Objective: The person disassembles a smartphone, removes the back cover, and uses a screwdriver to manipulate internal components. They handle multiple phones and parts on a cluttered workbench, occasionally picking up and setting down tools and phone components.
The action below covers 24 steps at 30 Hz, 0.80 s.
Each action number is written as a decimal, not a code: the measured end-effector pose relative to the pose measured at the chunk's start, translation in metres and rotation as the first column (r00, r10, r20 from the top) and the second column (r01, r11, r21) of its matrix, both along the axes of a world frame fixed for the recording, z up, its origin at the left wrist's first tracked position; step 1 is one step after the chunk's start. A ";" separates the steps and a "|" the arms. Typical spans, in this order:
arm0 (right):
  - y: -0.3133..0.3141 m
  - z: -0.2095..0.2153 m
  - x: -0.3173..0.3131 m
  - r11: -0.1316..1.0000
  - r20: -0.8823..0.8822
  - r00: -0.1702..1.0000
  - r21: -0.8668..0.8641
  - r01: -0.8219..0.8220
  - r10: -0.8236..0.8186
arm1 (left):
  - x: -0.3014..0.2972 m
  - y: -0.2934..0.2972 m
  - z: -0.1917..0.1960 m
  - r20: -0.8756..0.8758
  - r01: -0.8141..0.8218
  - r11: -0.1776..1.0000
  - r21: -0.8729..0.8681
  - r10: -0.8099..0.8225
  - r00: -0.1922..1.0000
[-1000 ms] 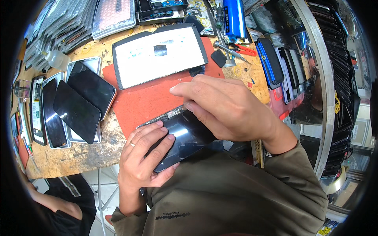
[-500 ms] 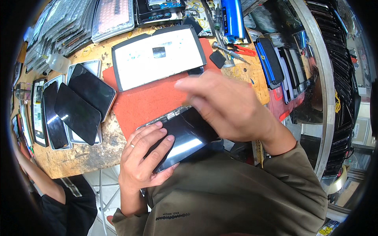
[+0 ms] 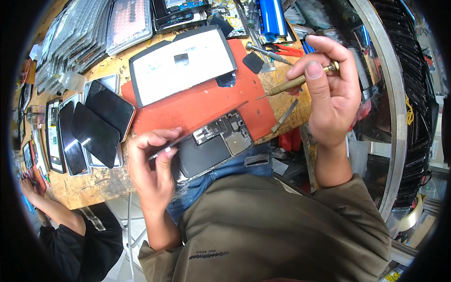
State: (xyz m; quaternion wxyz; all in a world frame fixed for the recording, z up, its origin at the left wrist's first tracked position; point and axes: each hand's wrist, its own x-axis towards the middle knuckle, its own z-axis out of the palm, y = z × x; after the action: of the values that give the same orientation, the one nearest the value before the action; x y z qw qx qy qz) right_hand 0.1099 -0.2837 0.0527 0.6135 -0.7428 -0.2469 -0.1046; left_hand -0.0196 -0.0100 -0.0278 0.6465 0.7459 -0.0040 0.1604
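Observation:
An opened phone body (image 3: 204,157) lies at the edge of the red mat above my lap, with its black battery, metal plates and camera parts showing. My left hand (image 3: 152,162) pinches a thin screen panel (image 3: 187,134) between thumb and fingers. The panel is tilted up nearly edge-on along the phone's far side; I cannot tell whether it is still joined there. Raised at the right, my right hand (image 3: 331,96) grips a brass-coloured screwdriver (image 3: 287,86). Its thin tip points left over the mat, apart from the phone.
A white pad with a dark border (image 3: 188,70) lies on the red mat (image 3: 251,89). A thin metal strip (image 3: 285,116) is at the bench edge. Dark phone screens (image 3: 96,136) are piled at left. Red-handled pliers (image 3: 286,50) lie behind. Another person's arm (image 3: 56,211) is at lower left.
The screen, earlier lying face up over the phone under my left hand, is now tilted up, exposing the inside. My right hand has moved right, away from the phone, and the screwdriver now shows in it.

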 end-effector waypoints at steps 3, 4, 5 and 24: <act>-0.008 -0.006 -0.002 0.999 -0.010 0.999 -0.027 0.046 -0.046 | 0.001 0.004 0.002 -0.039 -0.009 0.999 -0.052 0.007 0.999; -0.011 -0.009 -0.001 0.998 -0.008 0.998 -0.030 0.055 -0.055 | 0.002 0.005 0.003 -0.065 -0.025 0.999 -0.042 0.023 0.998; -0.012 -0.011 0.000 0.997 -0.006 0.998 -0.034 0.063 -0.064 | 0.001 0.006 0.004 -0.092 -0.046 0.998 -0.045 0.042 0.995; -0.006 -0.039 0.017 0.997 -0.093 0.996 -0.072 -0.007 0.000 | -0.001 0.007 -0.003 0.109 0.121 0.986 -0.112 -0.109 0.988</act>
State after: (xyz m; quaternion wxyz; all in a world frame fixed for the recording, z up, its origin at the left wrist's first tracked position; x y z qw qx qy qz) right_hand 0.1267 -0.2896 0.0138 0.5974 -0.7680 -0.2231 -0.0599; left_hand -0.0208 -0.0034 -0.0307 0.6965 0.6957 -0.0706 0.1608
